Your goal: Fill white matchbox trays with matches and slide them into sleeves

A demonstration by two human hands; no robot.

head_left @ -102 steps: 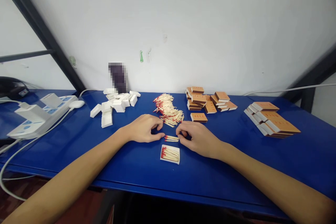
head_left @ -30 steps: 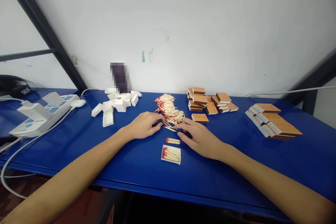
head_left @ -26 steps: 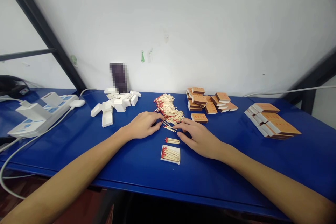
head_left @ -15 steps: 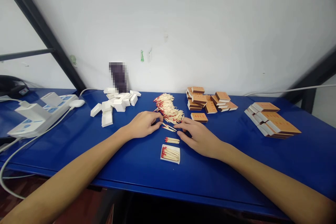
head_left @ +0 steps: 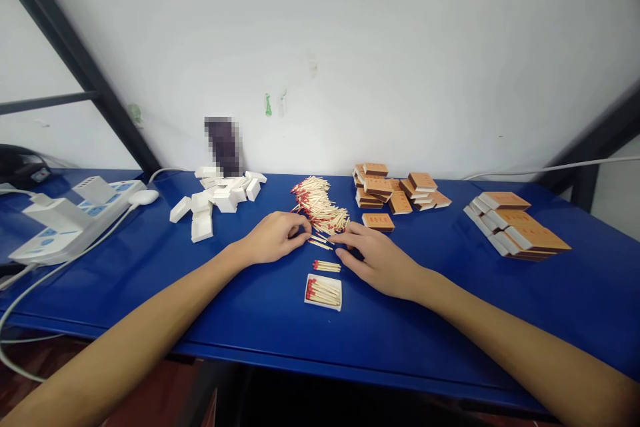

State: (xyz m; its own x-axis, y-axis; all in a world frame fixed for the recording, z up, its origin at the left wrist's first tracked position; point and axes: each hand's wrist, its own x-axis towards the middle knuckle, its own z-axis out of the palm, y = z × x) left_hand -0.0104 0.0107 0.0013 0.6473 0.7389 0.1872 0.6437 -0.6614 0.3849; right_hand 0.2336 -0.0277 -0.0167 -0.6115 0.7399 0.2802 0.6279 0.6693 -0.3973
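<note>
My left hand (head_left: 277, 237) rests on the table with its fingers curled and thumb and forefinger close together. Its fingertips meet the head end of a few loose matches (head_left: 320, 241); whether a match is pinched there is hidden. On the other side, my right hand (head_left: 377, 259) has its fingers apart, the forefinger touching the plain ends of those matches. Just beyond the fingertips spreads a heap of red-tipped matches (head_left: 320, 203). Nearer to me lies a small row of matches (head_left: 327, 266), heads to the left. Below it sits a white matchbox tray (head_left: 340, 307) holding several matches.
Empty white trays (head_left: 202, 225) are piled at the back left. Orange matchbox sleeves (head_left: 379, 221) lie in a pile behind my right hand. Stacked matchboxes (head_left: 535, 230) stand farther right. A power strip (head_left: 107, 213) with cables lies left on the blue table (head_left: 250, 320).
The loose matches between my hands have shifted slightly, and my right forefinger has moved a little to the left. The whole view has shifted slightly.
</note>
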